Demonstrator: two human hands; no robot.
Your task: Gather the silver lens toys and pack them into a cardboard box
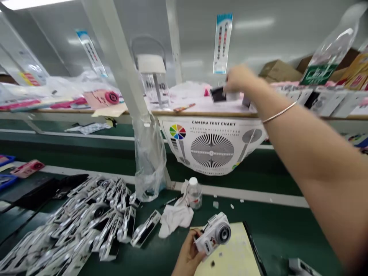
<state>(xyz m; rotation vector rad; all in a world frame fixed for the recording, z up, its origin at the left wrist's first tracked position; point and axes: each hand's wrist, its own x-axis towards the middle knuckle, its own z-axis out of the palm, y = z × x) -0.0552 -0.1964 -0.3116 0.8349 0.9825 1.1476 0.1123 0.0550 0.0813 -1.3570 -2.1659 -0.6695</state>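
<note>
My left hand [189, 251] grips a white toy-like camera [214, 234] with a round lens and a small cartoon print, tilted above a yellow sheet [240, 249]. Up at the shelf, my right hand [240, 78] reaches over the shelf top, a metal bangle [278, 112] on its wrist. Its fingers are blurred and curled at a white and dark item [220, 94]; what exactly this is cannot be made out. A printed camera test chart [212, 147] hangs from the shelf edge below that hand.
Many white cameras [94, 218] lie heaped on the green bench at left. A small capped bottle [194, 193] stands beside a white cloth [176, 218]. The shelf carries a pink camera [100, 99], a clear jug [153, 82], a green-labelled bottle [330, 57] and cardboard boxes [278, 71].
</note>
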